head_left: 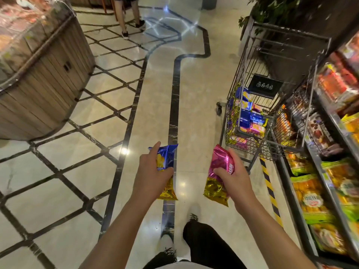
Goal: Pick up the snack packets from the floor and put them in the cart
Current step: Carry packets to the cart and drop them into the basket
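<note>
Two snack packets are being held above the tiled floor, one in each hand. The blue-and-gold packet is being gripped by the left hand; its fingers are being wrapped round the packet's middle, with the index finger stretched forward along the top. The pink-and-gold packet is being clasped by the right hand, fingers curled closed across its middle. Both packets are being kept clear of the floor, short of the wire cart. More blue, pink and gold packets are being carried inside the cart, which is standing just beside the stocked shelves on the right. A wooden display stand is being seen at far left.
</note>
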A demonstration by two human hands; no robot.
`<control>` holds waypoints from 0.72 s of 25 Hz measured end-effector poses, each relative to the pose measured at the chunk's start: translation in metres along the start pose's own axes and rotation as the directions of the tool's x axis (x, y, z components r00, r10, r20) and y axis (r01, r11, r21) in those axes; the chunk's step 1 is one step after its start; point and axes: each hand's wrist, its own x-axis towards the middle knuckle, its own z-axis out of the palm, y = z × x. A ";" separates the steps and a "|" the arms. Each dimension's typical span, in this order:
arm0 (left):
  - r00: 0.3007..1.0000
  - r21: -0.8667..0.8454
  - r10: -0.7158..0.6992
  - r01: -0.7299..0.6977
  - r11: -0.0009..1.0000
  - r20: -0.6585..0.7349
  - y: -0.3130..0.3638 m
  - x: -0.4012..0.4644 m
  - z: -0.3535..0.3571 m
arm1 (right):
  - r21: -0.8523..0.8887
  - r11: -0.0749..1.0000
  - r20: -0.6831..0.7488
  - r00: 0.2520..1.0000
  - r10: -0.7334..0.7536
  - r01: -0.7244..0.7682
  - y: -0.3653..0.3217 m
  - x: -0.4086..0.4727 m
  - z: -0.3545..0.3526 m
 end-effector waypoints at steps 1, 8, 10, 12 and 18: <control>1.000 0.002 -0.004 0.004 1.000 0.004 0.003 0.015 0.001 | 0.001 1.000 0.002 1.000 0.003 -0.003 -0.008 0.016 0.004; 0.999 0.003 -0.035 0.035 0.999 0.015 0.045 0.122 0.015 | 0.120 0.993 0.034 0.999 -0.016 0.011 -0.070 0.142 0.015; 0.999 -0.004 -0.051 0.051 0.999 0.001 0.063 0.160 0.021 | 0.097 0.995 0.056 0.998 -0.034 0.028 -0.087 0.181 0.015; 0.998 0.000 -0.062 0.062 0.998 -0.019 0.079 0.193 0.027 | 0.057 0.997 0.077 0.995 -0.062 0.058 -0.101 0.216 0.012; 0.997 -0.015 -0.068 0.067 0.998 -0.042 0.116 0.278 0.051 | 0.024 0.996 0.064 0.994 -0.092 0.091 -0.126 0.301 -0.009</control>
